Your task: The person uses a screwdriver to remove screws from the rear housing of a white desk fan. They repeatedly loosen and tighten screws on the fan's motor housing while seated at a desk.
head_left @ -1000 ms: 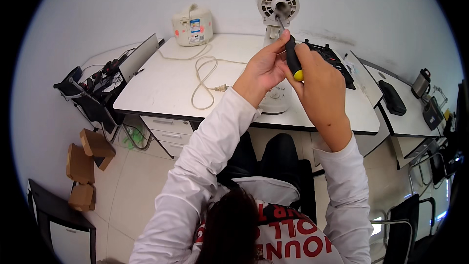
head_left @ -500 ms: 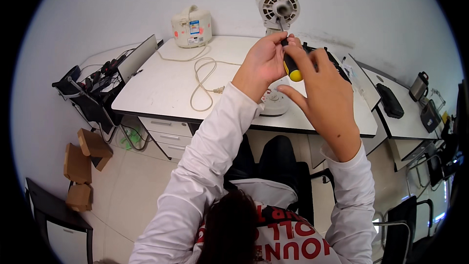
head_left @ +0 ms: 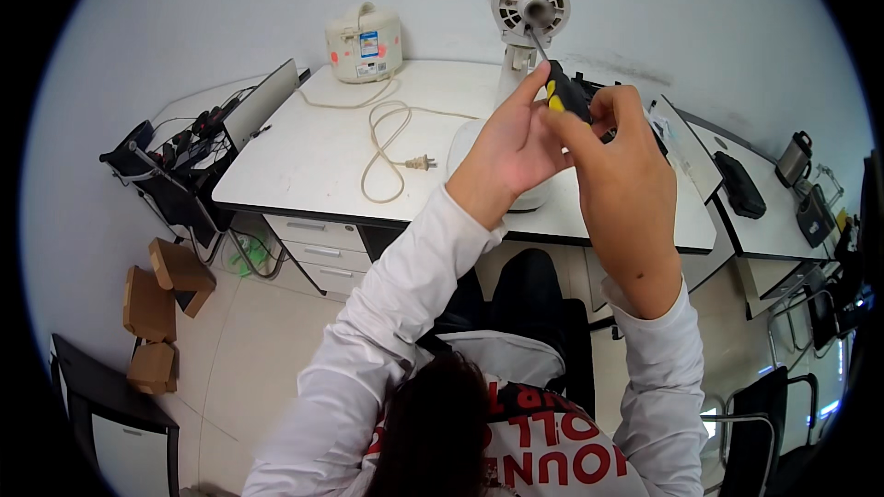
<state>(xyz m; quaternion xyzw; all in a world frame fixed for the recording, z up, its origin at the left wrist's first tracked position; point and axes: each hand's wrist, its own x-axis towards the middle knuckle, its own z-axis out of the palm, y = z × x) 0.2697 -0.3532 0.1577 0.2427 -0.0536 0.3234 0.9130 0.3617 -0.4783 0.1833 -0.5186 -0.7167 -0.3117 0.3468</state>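
Note:
A screwdriver [head_left: 569,95] with a black and yellow handle tilts up and away between my hands. My right hand [head_left: 626,166] grips the handle end with thumb and fingers. The thumb of my left hand [head_left: 511,152] presses near the front of the handle; its other fingers are partly hidden. The thin blade reaches the lower face of a white fan's motor head [head_left: 531,7], just under its central shaft; I cannot tell whether the tip sits in a screw. No blades show on the fan. Its white base [head_left: 465,143] is mostly covered by my hands.
A beige rice cooker [head_left: 365,46] stands at the white table's [head_left: 322,156] back left. A pale cord with a plug [head_left: 421,163] loops across the tabletop. Behind my right hand lies a dark case, partly hidden. Cardboard boxes [head_left: 150,304] lie on the floor at left.
The screwdriver handle has turned and shifted slightly, now showing its side instead of its yellow end. My right hand has closed around it, and my left hand has moved slightly right and down.

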